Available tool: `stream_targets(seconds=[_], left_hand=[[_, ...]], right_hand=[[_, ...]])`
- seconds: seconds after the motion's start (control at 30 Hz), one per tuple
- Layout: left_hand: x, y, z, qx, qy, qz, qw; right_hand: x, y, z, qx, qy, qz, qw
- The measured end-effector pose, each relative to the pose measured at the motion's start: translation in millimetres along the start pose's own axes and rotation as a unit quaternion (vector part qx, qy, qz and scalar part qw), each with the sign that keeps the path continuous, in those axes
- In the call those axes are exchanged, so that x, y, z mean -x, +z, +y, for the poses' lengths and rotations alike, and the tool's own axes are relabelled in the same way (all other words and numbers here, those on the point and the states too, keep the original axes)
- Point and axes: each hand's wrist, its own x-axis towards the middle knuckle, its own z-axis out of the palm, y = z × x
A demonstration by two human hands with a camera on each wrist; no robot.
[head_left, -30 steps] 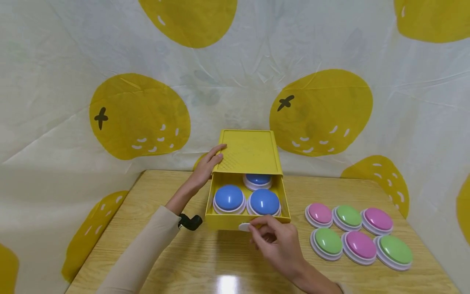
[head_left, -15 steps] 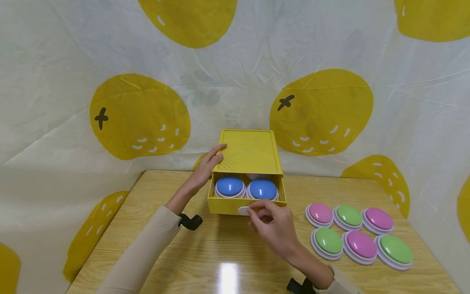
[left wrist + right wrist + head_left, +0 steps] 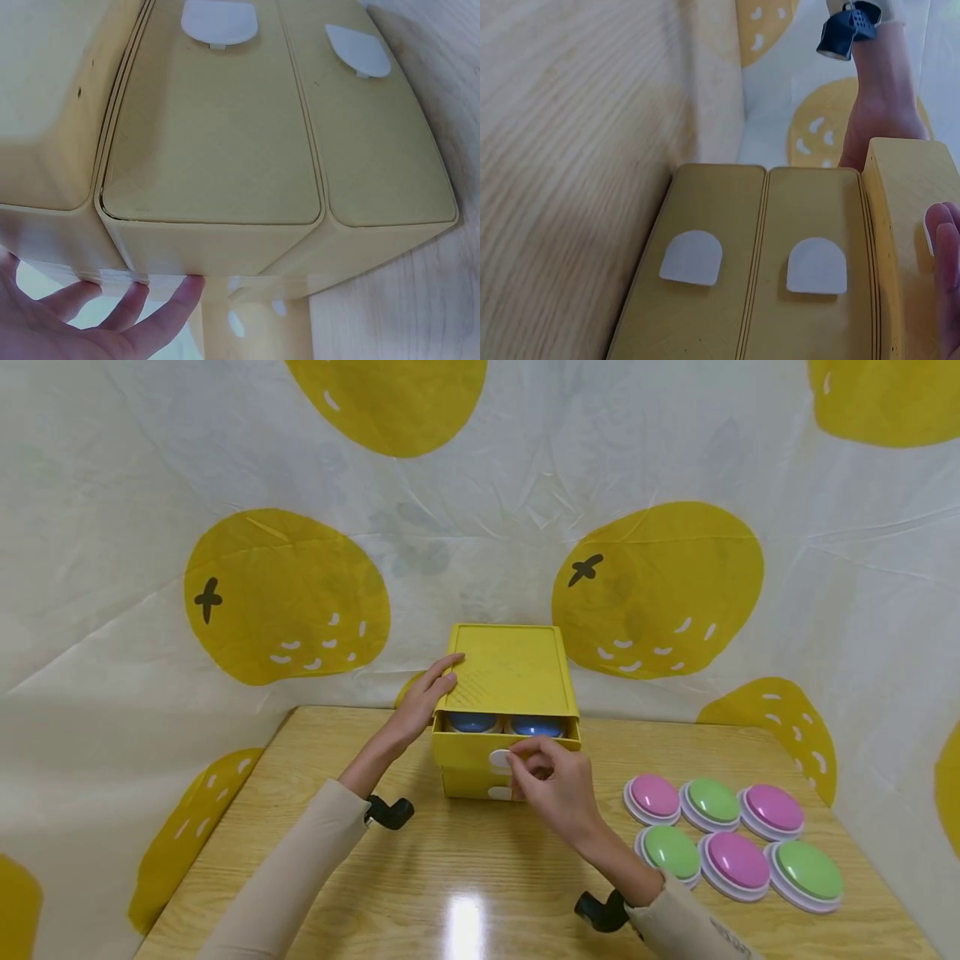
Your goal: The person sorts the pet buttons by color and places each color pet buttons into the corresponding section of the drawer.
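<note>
A yellow drawer box (image 3: 513, 668) stands near the table's back edge, its top drawer (image 3: 461, 752) partly out. Inside that drawer show two blue domed push buttons (image 3: 537, 726), mostly covered by the box top. My right hand (image 3: 558, 785) pinches the drawer's white tab handle (image 3: 498, 758) between thumb and index finger; the right wrist view catches only part of the hand (image 3: 946, 277) at its edge. On the box's left side rests my left hand (image 3: 423, 700). Its fingers lie extended against the box wall, as the left hand (image 3: 112, 330) shows in the left wrist view.
Two lower drawers with white tabs (image 3: 817, 265) are closed. To the right on the wooden table (image 3: 360, 893) lie two rows of pink buttons (image 3: 737, 860) and green buttons (image 3: 810, 870). A fruit-print cloth (image 3: 465, 552) hangs behind the table.
My right hand has moved away from me, taking the top drawer further into the box. The blue buttons went in with it, and the rear one is now hidden. My left hand has stayed put.
</note>
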Motion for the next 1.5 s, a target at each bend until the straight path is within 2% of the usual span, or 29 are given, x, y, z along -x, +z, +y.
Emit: stream_targets(seconds=[0.43, 0.67, 0.87, 0.97, 1.13, 1.3, 1.4, 1.5], left_hand=[[1.5, -0.5, 0.5, -0.013, 0.002, -0.003, 0.9999], [3.2, 0.1, 4.4, 0.018, -0.021, -0.002, 0.9996], [2.8, 0.8, 4.8, 0.012, -0.022, -0.004, 0.9997], [2.6, 1.0, 4.1, 0.025, -0.025, -0.006, 0.9993], [1.8, 1.8, 3.1, 0.025, -0.022, -0.003, 0.9995], [1.1, 2.2, 2.8, 0.019, -0.02, -0.005, 0.9996], [0.7, 1.6, 2.8, 0.021, -0.019, -0.003, 0.9996], [0.7, 1.1, 2.5, 0.013, -0.013, 0.001, 0.9998]], right_hand=[[-16.9, 2.3, 10.6, -0.009, 0.011, 0.008, 0.9999], [-21.9, 2.3, 13.4, -0.009, 0.02, 0.008, 0.9997], [-24.3, 2.5, 16.4, -0.006, 0.035, 0.01, 0.9993], [-24.4, 1.9, 17.5, -0.002, 0.037, 0.005, 0.9993], [-19.5, -1.3, 20.7, 0.016, 0.017, -0.012, 0.9997], [-4.2, -7.9, 21.9, 0.023, -0.004, -0.025, 0.9994], [3.8, -9.8, 26.0, 0.02, 0.012, -0.046, 0.9987], [9.0, -9.2, 33.2, 0.006, 0.055, -0.067, 0.9962]])
